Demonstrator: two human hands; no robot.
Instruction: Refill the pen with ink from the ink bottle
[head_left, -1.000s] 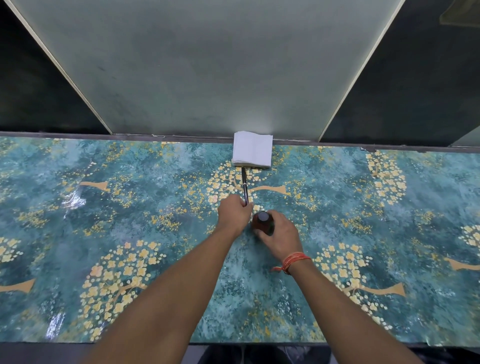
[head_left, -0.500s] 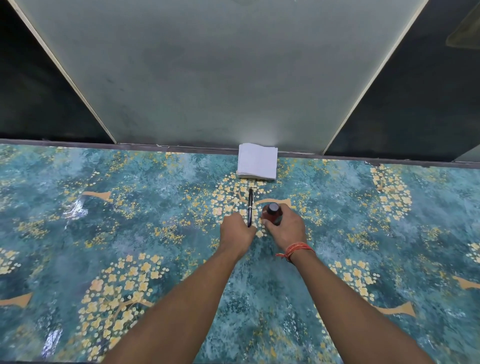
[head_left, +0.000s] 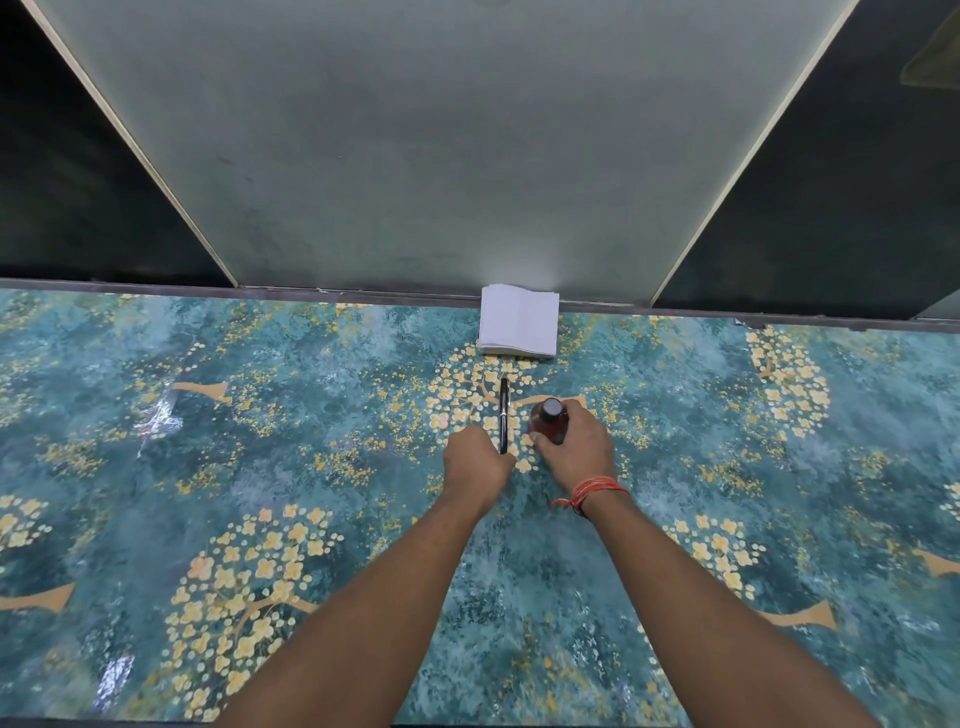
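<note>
As both forearms reach out from the near edge of the table (head_left: 156, 467), I see wide open room on the teal, blossom-patterned cover to either side of them. The left hand (head_left: 475, 460) is curled into a fist around the near end of the black pen (head_left: 503, 415), whose length lies along the cover, pointing away from me. The right hand (head_left: 574, 452), a red thread band (head_left: 592, 491) at its wrist, wraps thumb and fingers around the brown ink bottle (head_left: 549, 422), which stands upright just right of the pen with its dark cap on. Pen and bottle are close but apart. Beyond them, near the pen's far tip without touching it, a white stack of folded tissues (head_left: 519, 322) sits against the far edge of the table, where a dark strip meets a pale grey panel (head_left: 441, 156) flanked by dark recesses. I can read no label or writing on the bottle, pen or tissues.
</note>
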